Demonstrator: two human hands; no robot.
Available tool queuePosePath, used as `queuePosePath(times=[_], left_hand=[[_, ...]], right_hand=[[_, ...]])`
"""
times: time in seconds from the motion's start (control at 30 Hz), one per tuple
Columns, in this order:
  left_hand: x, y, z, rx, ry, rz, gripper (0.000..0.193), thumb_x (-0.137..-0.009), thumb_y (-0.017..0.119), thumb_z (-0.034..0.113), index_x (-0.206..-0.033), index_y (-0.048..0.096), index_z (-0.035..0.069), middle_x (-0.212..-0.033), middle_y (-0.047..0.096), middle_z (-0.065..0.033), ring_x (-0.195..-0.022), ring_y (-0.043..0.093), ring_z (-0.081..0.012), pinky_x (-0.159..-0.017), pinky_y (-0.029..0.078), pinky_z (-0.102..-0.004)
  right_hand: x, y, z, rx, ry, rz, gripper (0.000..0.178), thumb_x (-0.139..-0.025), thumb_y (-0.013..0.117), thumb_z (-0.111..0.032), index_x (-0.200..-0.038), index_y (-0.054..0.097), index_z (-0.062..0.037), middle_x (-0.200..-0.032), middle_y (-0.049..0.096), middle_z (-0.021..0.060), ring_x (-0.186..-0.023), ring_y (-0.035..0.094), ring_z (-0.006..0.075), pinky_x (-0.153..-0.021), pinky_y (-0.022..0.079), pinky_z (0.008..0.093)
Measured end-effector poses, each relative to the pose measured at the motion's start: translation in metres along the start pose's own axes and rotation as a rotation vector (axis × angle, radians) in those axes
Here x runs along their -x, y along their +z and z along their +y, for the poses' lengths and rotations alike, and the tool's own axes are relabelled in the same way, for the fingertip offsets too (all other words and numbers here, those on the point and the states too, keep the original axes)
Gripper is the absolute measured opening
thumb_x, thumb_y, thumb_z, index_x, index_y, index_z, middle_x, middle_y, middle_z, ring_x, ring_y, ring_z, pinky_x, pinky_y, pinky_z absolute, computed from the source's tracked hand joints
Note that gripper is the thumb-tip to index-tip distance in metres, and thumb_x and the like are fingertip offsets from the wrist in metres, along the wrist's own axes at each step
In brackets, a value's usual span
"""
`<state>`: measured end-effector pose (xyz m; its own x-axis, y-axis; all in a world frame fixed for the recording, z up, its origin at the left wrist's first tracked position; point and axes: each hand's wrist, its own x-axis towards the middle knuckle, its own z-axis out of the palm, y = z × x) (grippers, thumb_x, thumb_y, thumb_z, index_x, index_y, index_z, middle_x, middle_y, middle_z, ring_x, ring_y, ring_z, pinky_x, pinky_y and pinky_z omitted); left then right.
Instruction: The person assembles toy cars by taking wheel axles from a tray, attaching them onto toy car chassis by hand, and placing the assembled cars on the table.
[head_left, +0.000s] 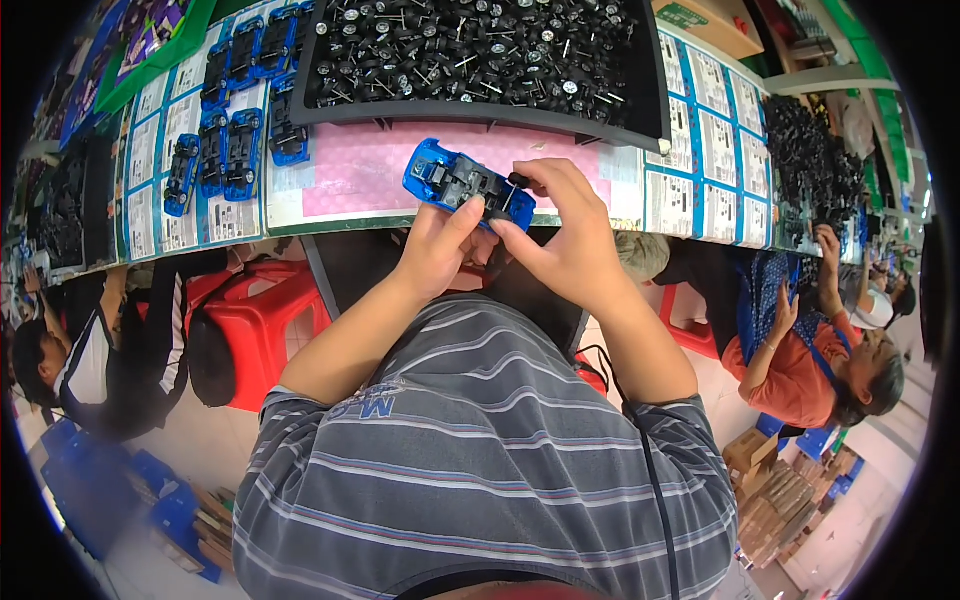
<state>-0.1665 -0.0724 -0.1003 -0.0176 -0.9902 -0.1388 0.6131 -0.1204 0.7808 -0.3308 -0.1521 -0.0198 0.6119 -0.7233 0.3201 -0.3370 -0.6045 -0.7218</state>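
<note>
A blue toy car body (427, 165) is held upside down over the near edge of the bench, its black and grey underside facing up. My left hand (440, 240) grips it from below, thumb on the underside. With fingers closed, my right hand (570, 225) holds a wheel axle (517, 182) with small black wheels at the right end of the car. I cannot tell whether the axle is seated in the underside. Beyond my hands stands a black tray (480, 60) heaped with black wheels on metal axles.
Several blue toy cars (242, 150) lie in rows on the left of the bench. A pink mat (350, 170) lies before the tray. Black parts (815, 150) are piled at far right. Red stools (255, 335) stand below the bench; a co-worker in orange (800, 370) sits at right, another at left.
</note>
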Motion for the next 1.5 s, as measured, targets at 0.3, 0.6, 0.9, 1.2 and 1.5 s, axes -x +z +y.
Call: queuePosePath(times=[0.3, 0.6, 0.9, 1.2, 1.5], left_hand=[[0.0, 0.003, 0.002, 0.066, 0.017, 0.075, 0.034, -0.103, 0.055, 0.034, -0.123, 0.05, 0.007, -0.101, 0.062, -0.0078, -0.075, 0.06, -0.0125, -0.058, 0.048, -0.0256], [0.01, -0.002, 0.0, 0.086, 0.007, 0.022, 0.04, -0.104, 0.052, 0.03, -0.135, 0.044, 0.005, -0.111, 0.063, -0.0103, -0.081, 0.061, -0.0165, -0.06, 0.048, -0.0289], [0.016, -0.006, -0.002, 0.034, -0.041, 0.028, 0.046, -0.103, 0.055, 0.032, -0.139, 0.042, 0.006, -0.111, 0.063, -0.0087, -0.084, 0.061, -0.0155, -0.06, 0.048, -0.0281], [0.008, -0.003, -0.006, 0.022, -0.02, 0.105, 0.035, -0.098, 0.063, 0.04, -0.105, 0.059, 0.006, -0.08, 0.064, -0.0034, -0.058, 0.055, -0.0078, -0.054, 0.044, -0.0208], [0.0, 0.016, -0.006, -0.054, -0.048, 0.003, 0.03, -0.101, 0.061, 0.027, -0.12, 0.05, 0.006, -0.081, 0.057, -0.0014, -0.063, 0.054, -0.0076, -0.057, 0.045, -0.0243]], right_hand=[[-0.02, -0.018, 0.008, 0.003, -0.099, -0.054, 0.054, -0.073, 0.086, -0.021, -0.116, 0.061, 0.0015, -0.106, 0.065, 0.0172, -0.096, 0.064, 0.0344, -0.085, 0.052, 0.0405], [-0.118, -0.077, 0.114, 0.819, 0.385, -0.16, 0.027, -0.084, 0.073, -0.02, -0.104, 0.072, -0.0026, -0.099, 0.072, 0.02, -0.091, 0.07, 0.0367, -0.079, 0.057, 0.0425], [-0.115, -0.067, 0.151, 0.623, 0.284, -0.128, 0.021, -0.081, 0.069, -0.007, -0.101, 0.073, -0.0014, -0.096, 0.071, 0.0206, -0.092, 0.069, 0.035, -0.085, 0.055, 0.0399], [-0.04, -0.049, 0.024, 0.265, -0.054, 0.188, 0.013, -0.08, 0.065, 0.009, -0.087, 0.07, -0.0017, -0.094, 0.057, 0.011, -0.085, 0.062, 0.0254, -0.075, 0.051, 0.0304], [-0.014, 0.006, -0.017, -0.11, 0.037, -0.042, 0.019, -0.076, 0.078, 0.004, -0.093, 0.07, 0.002, -0.12, 0.058, 0.013, -0.086, 0.066, 0.0188, -0.078, 0.055, 0.0305]])
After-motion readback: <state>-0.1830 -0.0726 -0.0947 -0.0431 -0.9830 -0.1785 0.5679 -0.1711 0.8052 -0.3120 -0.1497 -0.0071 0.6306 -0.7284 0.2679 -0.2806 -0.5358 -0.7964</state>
